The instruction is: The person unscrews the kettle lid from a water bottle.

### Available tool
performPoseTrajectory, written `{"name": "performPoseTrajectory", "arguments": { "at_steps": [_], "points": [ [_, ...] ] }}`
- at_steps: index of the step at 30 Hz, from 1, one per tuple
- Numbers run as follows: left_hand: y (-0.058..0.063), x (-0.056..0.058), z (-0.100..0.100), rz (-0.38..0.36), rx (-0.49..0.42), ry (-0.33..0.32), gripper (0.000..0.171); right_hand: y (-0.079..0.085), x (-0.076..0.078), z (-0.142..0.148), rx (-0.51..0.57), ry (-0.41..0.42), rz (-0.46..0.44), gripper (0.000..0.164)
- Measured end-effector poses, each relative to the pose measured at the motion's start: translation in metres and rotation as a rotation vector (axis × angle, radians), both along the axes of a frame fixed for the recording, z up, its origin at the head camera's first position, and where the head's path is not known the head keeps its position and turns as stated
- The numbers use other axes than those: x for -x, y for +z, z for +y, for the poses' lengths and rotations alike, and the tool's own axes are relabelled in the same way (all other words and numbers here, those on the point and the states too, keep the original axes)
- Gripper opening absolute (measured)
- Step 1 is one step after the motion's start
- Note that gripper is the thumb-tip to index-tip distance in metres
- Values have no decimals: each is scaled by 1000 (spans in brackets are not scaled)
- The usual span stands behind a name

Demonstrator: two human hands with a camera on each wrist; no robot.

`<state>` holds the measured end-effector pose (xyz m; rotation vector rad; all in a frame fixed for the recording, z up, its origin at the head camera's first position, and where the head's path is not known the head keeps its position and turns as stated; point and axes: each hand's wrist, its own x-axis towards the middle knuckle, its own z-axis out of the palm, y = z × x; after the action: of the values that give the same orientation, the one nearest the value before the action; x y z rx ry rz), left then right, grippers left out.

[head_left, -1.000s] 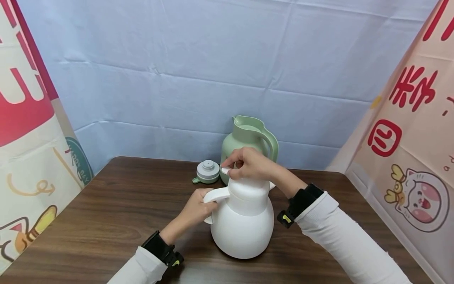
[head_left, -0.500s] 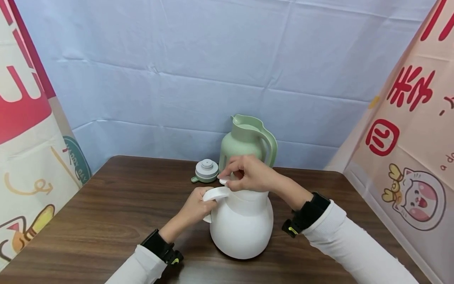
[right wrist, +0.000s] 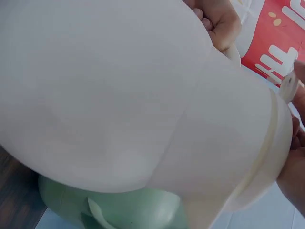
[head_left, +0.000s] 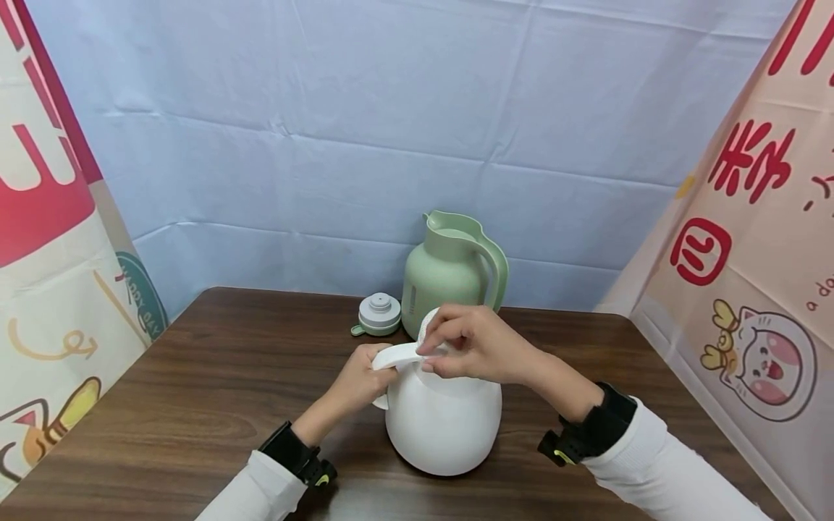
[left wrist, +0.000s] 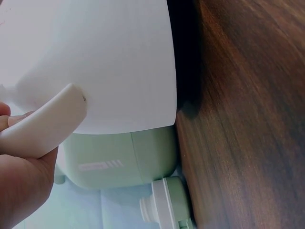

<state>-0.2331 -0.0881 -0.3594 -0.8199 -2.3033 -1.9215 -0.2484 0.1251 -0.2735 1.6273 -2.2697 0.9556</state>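
A white thermos jug [head_left: 446, 427] stands upright on the brown table, its handle on the left side. My left hand [head_left: 355, 380] grips that handle [left wrist: 45, 124], fingers curled round it. Over the jug's top, my right hand [head_left: 482, 346] pinches a small white tab [right wrist: 289, 87] on the lid [right wrist: 269, 162] between thumb and fingers. The lid sits on the neck, with a thin yellowish line under its rim in the right wrist view. From the head view, the right hand hides most of the lid; only a white edge shows beyond the fingers.
Close behind the white jug stands a green jug [head_left: 439, 275], with its handle to the right. Left of it lies a grey-white and green stopper [head_left: 380, 312]. A pale blue cloth [head_left: 326, 159] hangs behind the table, with printed cloths at both sides.
My right hand has come down and slightly right, bringing the lid and its tab down onto the jug's neck near the handle. The left hand keeps its grip on the handle.
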Motion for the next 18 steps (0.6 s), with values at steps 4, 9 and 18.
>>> {"name": "performPoseTrajectory", "arguments": {
  "at_steps": [4,9,18],
  "points": [
    [0,0,1,15,-3,4,24,-6,-7,13,90,19,44,12],
    [-5,2,1,19,-4,4,27,-12,-13,30,171,20,74,18],
    [-26,16,0,-6,4,39,31,-17,-15,51,226,-48,98,23]
  ]
}}
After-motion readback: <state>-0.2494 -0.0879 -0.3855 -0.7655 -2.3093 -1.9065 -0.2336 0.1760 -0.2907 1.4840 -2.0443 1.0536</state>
